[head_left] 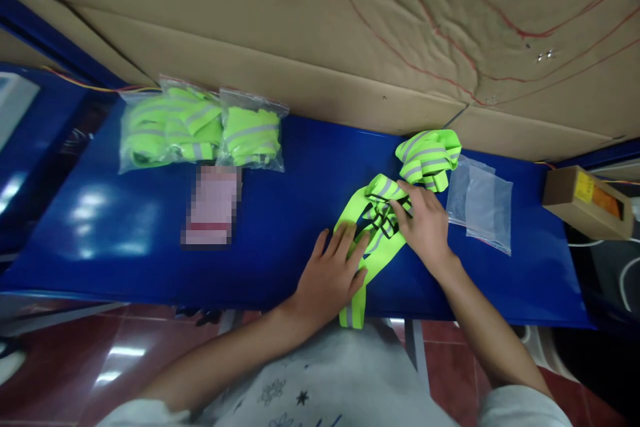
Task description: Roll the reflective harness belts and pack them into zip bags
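Observation:
A neon-yellow reflective strap [385, 255] with grey stripes and black buckles lies loosely folded on the blue table in front of me. My left hand [333, 273] rests on its near left part, fingers spread and flat. One end of the strap hangs over the table's front edge. On the upper right of the strap, my right hand [425, 223] closes thumb and fingers around a fold near the black buckles [384, 217]. The right fingertips are partly hidden by the band. Just beyond that hand sits a second bundled reflective strap [430, 153].
Clear plastic bags [487, 203] lie flat to the right. At the left back are filled bags of reflective straps [170, 127], with a blurred-out pink rectangular item [213, 203] before them. A cardboard box [587, 203] stands at the right end. A cardboard-covered wall [300, 33] borders the blue table [280, 233].

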{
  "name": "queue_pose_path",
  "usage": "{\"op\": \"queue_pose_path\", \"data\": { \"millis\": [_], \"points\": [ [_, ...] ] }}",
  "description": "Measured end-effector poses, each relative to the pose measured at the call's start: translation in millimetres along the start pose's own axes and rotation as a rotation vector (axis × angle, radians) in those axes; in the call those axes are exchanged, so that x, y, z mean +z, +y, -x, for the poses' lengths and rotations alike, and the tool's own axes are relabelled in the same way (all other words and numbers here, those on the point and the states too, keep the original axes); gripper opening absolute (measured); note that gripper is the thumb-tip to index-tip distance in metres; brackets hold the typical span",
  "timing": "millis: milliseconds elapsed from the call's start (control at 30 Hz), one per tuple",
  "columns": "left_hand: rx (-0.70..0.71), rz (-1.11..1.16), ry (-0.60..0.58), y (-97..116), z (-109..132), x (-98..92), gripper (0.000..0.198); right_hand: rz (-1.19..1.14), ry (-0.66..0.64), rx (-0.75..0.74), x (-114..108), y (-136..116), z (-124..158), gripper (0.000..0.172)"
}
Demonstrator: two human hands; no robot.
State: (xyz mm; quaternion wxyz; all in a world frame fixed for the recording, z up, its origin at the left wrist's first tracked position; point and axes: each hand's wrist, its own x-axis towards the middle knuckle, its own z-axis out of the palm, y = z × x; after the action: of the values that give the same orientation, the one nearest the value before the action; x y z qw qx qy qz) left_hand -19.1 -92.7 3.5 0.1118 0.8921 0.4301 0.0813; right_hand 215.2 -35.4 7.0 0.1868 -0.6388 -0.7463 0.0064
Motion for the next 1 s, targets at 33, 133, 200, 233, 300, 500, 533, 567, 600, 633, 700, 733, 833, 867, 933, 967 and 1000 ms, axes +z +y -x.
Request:
{"op": "queue_pose_path", "data": {
  "millis": [33, 133, 200, 233, 300, 500, 533, 567, 600, 633, 700, 733, 833, 867, 933, 967, 1000],
  "points": [
    [0.005, 0.012, 0.002, 0, -1, 0.6, 0.055, -0.07, -0.037, 0.045, -3, 5, -4, 0.04],
    [0.038, 0.06, 0.001, -5, 1, 1.8, 0.056, -0.247, -0.157, 0.201, -7, 19, -15, 0.044],
    [0.049, 0.079, -0.004, -9, 4, 0.4, 0.06, -0.318, -0.178, 0.268, -7, 24, -18, 0.043],
    [0.05, 0.081, -0.004, -11, 6, -1.3, 0.063, -0.334, -0.165, 0.283, -7, 24, -18, 0.041],
    [0.042, 0.07, -0.01, -14, 6, -7.3, 0.066, -0.336, -0.124, 0.288, -5, 21, -17, 0.039],
    [-0.011, 0.072, 0.002, -20, -20, -25.6, 0.064, -0.571, -0.156, 0.246, 2, 20, -14, 0.04],
    [-0.01, 0.069, 0.008, -21, -24, -25.9, 0.06, -0.589, -0.153, 0.245, 2, 20, -14, 0.041],
    [-0.002, 0.06, 0.005, -21, -28, -25.3, 0.056, -0.564, -0.132, 0.249, 1, 21, -13, 0.041],
    [0.008, 0.048, -0.004, -20, -31, -24.2, 0.055, -0.501, -0.097, 0.254, -1, 20, -12, 0.041],
    [0.016, 0.035, -0.014, -19, -32, -22.9, 0.054, -0.416, -0.056, 0.254, -3, 17, -11, 0.04],
    [0.013, 0.007, -0.027, -14, -30, -20.4, 0.059, -0.245, 0.013, 0.231, -8, 10, -8, 0.038],
    [0.007, -0.011, -0.032, -10, -29, -19.6, 0.062, -0.175, 0.037, 0.21, -9, 5, -6, 0.037],
    [-0.025, -0.105, -0.046, 4, -23, -18.7, 0.056, 0.004, 0.083, 0.125, -8, -9, -1, 0.036],
    [-0.04, -0.141, -0.049, 9, -22, -18.6, 0.053, 0.058, 0.089, 0.088, -6, -12, 1, 0.035],
    [-0.081, -0.183, -0.049, 20, -22, -17.7, 0.051, 0.138, 0.081, -0.001, 0, -17, 6, 0.032],
    [-0.104, -0.183, -0.048, 24, -23, -16.9, 0.051, 0.161, 0.068, -0.053, 2, -18, 9, 0.032],
    [-0.123, -0.172, -0.048, 27, -24, -15.7, 0.052, 0.169, 0.052, -0.104, 4, -18, 12, 0.033]
  ]
}}
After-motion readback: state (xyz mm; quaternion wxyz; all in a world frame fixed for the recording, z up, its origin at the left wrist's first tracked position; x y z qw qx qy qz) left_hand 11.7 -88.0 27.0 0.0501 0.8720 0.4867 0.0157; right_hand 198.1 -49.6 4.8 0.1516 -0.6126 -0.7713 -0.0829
